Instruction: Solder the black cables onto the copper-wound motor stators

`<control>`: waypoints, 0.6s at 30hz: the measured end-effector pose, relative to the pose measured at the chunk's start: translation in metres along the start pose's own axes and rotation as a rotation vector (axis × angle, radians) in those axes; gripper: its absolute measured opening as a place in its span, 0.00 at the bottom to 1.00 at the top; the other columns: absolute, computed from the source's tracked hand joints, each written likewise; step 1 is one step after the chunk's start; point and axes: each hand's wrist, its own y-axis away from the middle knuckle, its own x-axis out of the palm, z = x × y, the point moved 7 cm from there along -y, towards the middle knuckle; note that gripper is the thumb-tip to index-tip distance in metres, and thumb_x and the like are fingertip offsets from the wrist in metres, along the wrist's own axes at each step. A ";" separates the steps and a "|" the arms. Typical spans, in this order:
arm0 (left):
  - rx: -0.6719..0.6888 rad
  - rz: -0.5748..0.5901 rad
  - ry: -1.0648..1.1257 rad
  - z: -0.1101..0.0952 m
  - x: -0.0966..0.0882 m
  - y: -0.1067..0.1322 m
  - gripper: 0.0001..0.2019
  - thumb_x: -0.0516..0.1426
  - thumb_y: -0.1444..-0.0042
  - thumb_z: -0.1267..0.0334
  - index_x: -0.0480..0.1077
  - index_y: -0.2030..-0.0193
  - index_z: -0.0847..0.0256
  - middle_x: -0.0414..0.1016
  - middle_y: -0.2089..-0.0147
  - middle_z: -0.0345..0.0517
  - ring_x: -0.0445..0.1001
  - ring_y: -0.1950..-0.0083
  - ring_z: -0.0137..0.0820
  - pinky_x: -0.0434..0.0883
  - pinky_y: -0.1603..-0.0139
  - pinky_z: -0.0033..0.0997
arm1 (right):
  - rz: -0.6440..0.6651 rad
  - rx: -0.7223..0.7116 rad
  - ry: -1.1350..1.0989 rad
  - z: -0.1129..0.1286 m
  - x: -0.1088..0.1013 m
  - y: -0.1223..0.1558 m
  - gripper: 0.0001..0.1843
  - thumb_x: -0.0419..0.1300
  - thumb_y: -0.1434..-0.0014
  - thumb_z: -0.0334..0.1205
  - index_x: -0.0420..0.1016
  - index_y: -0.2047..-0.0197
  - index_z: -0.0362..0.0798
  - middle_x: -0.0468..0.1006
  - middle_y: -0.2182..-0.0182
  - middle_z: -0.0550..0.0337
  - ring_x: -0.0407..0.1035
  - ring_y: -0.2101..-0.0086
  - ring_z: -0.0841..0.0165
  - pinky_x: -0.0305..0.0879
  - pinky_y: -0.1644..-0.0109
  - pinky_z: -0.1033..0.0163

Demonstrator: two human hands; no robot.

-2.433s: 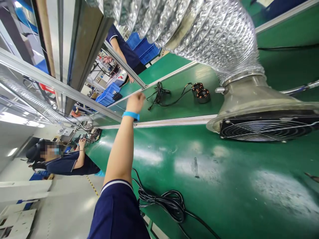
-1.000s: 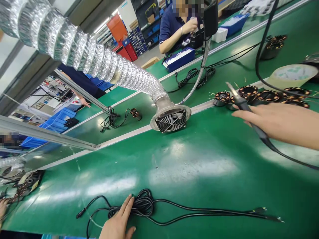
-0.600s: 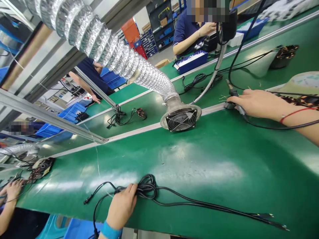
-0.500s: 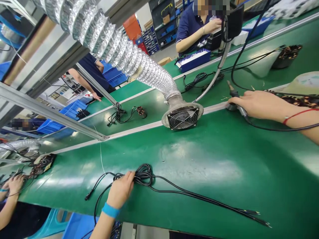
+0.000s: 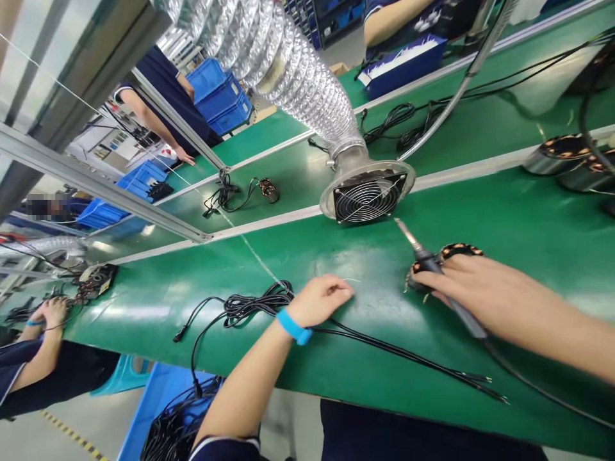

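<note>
My right hand (image 5: pixel 473 282) is closed around a soldering iron (image 5: pixel 427 262), tip pointing up-left toward the fan. Its fingers rest on a copper-wound stator (image 5: pixel 451 251) on the green belt (image 5: pixel 307 262). My left hand (image 5: pixel 319 299), with a blue wristband, lies on the belt with fingers curled and pinched on a thin solder wire (image 5: pixel 254 253) that runs up-left. A bundled black cable (image 5: pixel 250 304) lies just left of that hand, its loose leads (image 5: pixel 480 381) trailing right along the near edge.
A fume extractor fan (image 5: pixel 368 192) on a silver flexible duct (image 5: pixel 288 57) stands behind my hands. More stators (image 5: pixel 560 153) sit at far right. A co-worker's hand (image 5: pixel 50 310) works at far left. A blue bin with cables (image 5: pixel 168 416) is below the belt.
My right hand brought the iron and a stator from the far right to the belt in front of the fan. My left hand left the cable bundle and moved right.
</note>
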 end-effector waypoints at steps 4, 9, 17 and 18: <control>-0.002 0.145 0.005 -0.023 0.048 -0.028 0.07 0.61 0.38 0.62 0.77 0.60 0.64 0.74 0.64 0.41 0.70 0.62 0.31 0.68 0.56 0.30 | -0.049 -0.062 -0.033 0.031 -0.008 -0.008 0.18 0.47 0.26 0.33 0.77 0.44 0.47 0.76 0.66 0.53 0.71 0.66 0.61 0.67 0.63 0.59; 0.018 0.117 0.035 -0.027 0.053 -0.030 0.08 0.60 0.38 0.60 0.75 0.64 0.62 0.73 0.64 0.41 0.70 0.60 0.31 0.69 0.53 0.31 | -0.064 0.074 -0.078 0.004 -0.015 0.007 0.20 0.48 0.23 0.47 0.71 0.38 0.48 0.81 0.51 0.45 0.76 0.54 0.54 0.72 0.57 0.52; -0.030 0.086 0.279 -0.019 0.056 -0.037 0.09 0.59 0.38 0.67 0.71 0.70 0.62 0.74 0.67 0.40 0.70 0.61 0.30 0.67 0.52 0.30 | -0.048 0.159 -0.148 -0.016 -0.008 0.025 0.20 0.48 0.22 0.51 0.76 0.43 0.49 0.82 0.56 0.49 0.76 0.59 0.60 0.75 0.59 0.55; -0.031 0.085 0.322 -0.019 0.056 -0.038 0.09 0.59 0.38 0.68 0.71 0.70 0.62 0.74 0.67 0.40 0.70 0.61 0.30 0.67 0.52 0.30 | -0.041 0.151 -0.162 -0.014 -0.010 0.027 0.19 0.49 0.22 0.49 0.76 0.44 0.50 0.82 0.54 0.50 0.76 0.57 0.60 0.75 0.58 0.55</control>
